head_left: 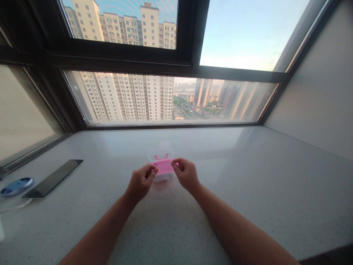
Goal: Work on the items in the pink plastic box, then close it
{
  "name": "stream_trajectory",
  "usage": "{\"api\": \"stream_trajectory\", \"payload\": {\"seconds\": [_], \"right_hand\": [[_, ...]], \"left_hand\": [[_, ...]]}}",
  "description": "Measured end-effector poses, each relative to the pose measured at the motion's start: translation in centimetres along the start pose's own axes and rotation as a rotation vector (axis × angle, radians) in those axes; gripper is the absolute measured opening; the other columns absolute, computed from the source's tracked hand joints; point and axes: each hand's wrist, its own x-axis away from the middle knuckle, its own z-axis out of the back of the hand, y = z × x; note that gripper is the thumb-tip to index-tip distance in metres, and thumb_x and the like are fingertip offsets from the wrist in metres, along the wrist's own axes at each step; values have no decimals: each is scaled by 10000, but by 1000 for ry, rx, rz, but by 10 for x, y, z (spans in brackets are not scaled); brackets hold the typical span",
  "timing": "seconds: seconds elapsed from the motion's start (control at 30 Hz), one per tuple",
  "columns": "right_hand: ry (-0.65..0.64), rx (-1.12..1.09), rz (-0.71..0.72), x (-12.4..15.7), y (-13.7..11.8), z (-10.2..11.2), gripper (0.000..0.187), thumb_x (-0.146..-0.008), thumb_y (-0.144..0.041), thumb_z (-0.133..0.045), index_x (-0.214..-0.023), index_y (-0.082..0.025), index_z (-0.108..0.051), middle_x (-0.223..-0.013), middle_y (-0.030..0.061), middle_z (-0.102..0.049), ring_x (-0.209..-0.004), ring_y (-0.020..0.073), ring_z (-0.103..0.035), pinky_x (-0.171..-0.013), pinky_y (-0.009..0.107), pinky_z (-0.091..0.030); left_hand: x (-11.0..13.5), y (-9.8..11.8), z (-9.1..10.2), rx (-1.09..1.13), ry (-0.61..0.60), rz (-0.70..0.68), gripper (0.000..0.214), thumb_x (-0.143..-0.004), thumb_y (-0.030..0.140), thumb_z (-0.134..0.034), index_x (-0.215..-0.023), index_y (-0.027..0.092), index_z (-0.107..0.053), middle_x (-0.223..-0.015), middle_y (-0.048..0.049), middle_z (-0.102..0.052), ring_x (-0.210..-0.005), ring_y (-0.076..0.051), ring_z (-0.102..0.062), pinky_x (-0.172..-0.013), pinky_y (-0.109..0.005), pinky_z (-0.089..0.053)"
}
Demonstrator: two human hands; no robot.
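A small clear plastic container rests on the pale speckled counter near its middle. A pink clasp or lid part sits across the top of it, with a thin pink handle loop behind. My left hand pinches the left end of the pink part, fingers curled. At the right end my right hand does the same, thumb and forefinger closed on it. What is inside the container I cannot make out.
A dark phone lies face up at the left of the counter, with a round blue disc and a white cable beside it. Large windows with dark frames border the counter's far and left sides; a plain wall stands at right.
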Motion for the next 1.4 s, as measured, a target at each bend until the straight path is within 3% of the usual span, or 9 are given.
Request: {"api": "stream_trajectory", "payload": {"seconds": [0.13, 0.27, 0.5, 0.9, 1.2, 1.4], "right_hand": [[-35, 103, 2, -3, 6, -1, 202, -786, -287, -528, -721, -147, -659, -466, -66, -325, -441, 81, -322, -472, 214, -254], [-117, 253, 30, -1, 2, -5, 152, -764, -250, -534, -713, -173, -655, -459, -56, -397, -436, 84, -353, -486, 222, -247], [-157, 437, 19, 0, -7, -3, 130, -758, -246, -543, -717, -195, -655, -496, -20, -522, -443, 100, -405, -497, 238, -236], [-171, 545, -47, -2, -11, -5, 162, -780, -297, -523, -773, -220, -665, -567, 1, -601, -519, 128, -479, -522, 244, -238], [-109, 517, -55, -2, -10, -5, 152, -773, -308, -543, -760, -211, -660, -546, -6, -571, -506, 123, -457, -514, 242, -229], [19, 340, -28, -6, -1, 1, 236, -846, -312, -474, -743, -186, -645, -516, -20, -516, -488, 113, -442, -522, 236, -276]], "left_hand": [[-7, -9, 6, 108, 197, 150, 220, -805, 349, -501, -744, 157, -588, -476, 61, -436, -453, -90, -395, -451, -194, -311], [-11, -18, 10, 166, 293, 213, 192, -781, 332, -518, -724, 160, -581, -430, 71, -410, -415, -89, -382, -418, -191, -311], [-12, -21, 9, 179, 289, 222, 187, -763, 327, -533, -687, 163, -576, -421, 72, -415, -413, -86, -382, -413, -190, -307], [-8, -10, 4, 143, 228, 160, 196, -779, 333, -530, -694, 166, -587, -453, 65, -441, -434, -92, -409, -442, -198, -311], [-8, -11, 6, 140, 247, 172, 189, -782, 328, -536, -709, 165, -596, -467, 62, -447, -436, -90, -405, -434, -198, -309], [-9, -17, 7, 150, 323, 194, 189, -785, 342, -533, -731, 172, -595, -500, 48, -478, -464, -104, -443, -455, -204, -347]]}}
